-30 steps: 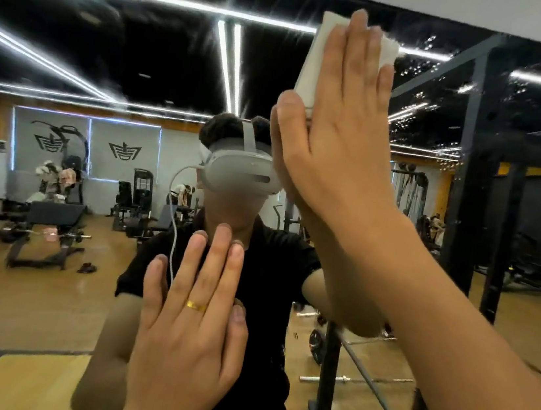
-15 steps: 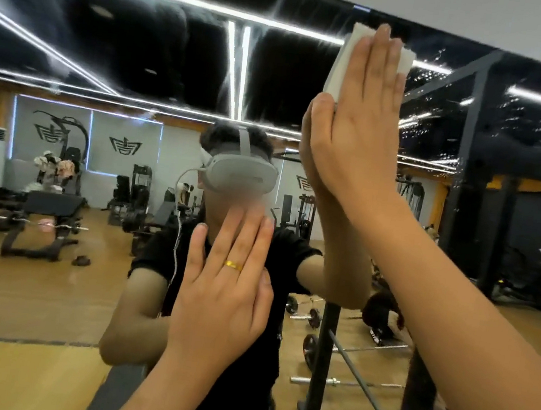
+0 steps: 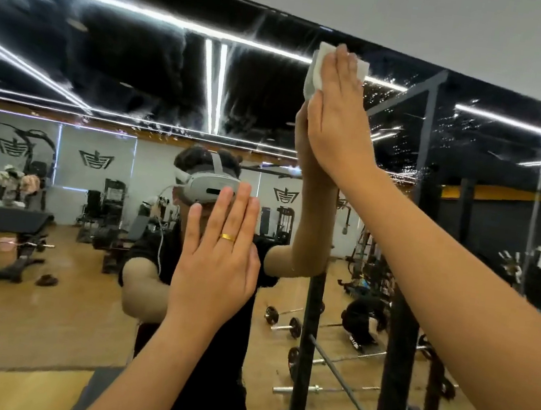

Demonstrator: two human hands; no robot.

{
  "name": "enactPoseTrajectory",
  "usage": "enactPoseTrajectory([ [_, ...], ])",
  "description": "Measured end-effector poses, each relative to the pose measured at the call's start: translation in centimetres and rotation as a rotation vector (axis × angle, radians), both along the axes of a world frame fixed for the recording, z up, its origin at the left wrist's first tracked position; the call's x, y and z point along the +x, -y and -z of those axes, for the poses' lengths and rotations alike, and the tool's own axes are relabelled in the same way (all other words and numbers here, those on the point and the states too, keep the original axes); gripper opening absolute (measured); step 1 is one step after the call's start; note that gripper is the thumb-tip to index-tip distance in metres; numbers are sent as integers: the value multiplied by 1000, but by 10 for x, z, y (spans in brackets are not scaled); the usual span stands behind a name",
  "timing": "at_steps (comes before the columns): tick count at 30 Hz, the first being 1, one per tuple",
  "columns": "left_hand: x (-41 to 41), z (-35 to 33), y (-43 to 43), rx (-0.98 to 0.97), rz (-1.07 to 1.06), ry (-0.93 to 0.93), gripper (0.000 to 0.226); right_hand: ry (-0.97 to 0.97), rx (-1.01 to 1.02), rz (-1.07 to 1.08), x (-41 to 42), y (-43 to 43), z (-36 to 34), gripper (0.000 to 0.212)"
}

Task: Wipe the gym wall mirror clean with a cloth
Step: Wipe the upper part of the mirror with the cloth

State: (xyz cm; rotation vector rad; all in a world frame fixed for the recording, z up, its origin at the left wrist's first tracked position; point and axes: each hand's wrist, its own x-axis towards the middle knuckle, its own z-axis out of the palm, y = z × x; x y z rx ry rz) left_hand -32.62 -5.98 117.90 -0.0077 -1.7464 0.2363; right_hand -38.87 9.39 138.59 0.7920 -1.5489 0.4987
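Nearest the camera, two bare forearms are raised toward the glass. The left hand (image 3: 216,266) is held flat and upright, fingers straight and together, with a ring (image 3: 227,237) on one finger; nothing is gripped by it, and whether the palm touches the mirror (image 3: 109,63) cannot be told. Higher and to the right, the right hand (image 3: 338,121) is laid flat as well, fingers straight and pointing up, and the cloth (image 3: 318,70) is pressed against the glass beneath them rather than clutched; whether its edge is hooked by the thumb cannot be made out. The cloth is found close under the mirror's top edge, right of centre, white and folded into a pad. Most of it is covered by the fingers, so its long axis can only be judged. The exposed left edge runs upright, in line with the fingers, and a corner shows past the fingertips on the right. Bright specks (image 3: 411,120) are scattered on the glass just right of the cloth, while faint streaks (image 3: 145,50) are seen well to its left. The coming stroke is therefore judged to lie rightward, and it falls to the right hand, which is already on the cloth. Beyond, a bench (image 3: 15,223) and barbells (image 3: 281,321) are reflected.
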Motion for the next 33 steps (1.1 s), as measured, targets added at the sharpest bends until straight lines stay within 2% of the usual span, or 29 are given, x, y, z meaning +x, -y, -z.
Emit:
enactPoseTrajectory([
  [5,0,2,-3,-7,34,-15,63,91,-30,-29,11,-8,-26,56],
  [8,1,-3,-3,-2,37,-30,64,111,-58,-48,20,8,9,63],
  [11,1,-2,-4,-8,42,-35,65,100,16,-5,21,9,45,67],
  [16,0,2,-2,-1,37,-26,65,131,5,124,20,-10,-6,72],
  [20,-1,2,-1,-2,42,-35,65,128,-64,93,13,-13,-28,67],
  [23,-2,1,0,0,37,-33,65,114,-93,17,14,-4,1,59],
  [27,-1,3,-1,4,28,-38,66,73,22,24,14,-7,51,57],
  [29,-1,3,-2,4,18,-45,67,72,54,49,11,-20,38,57],
  [33,-1,2,-2,-1,-6,-42,66,141,-46,55,10,-32,-20,58],
])
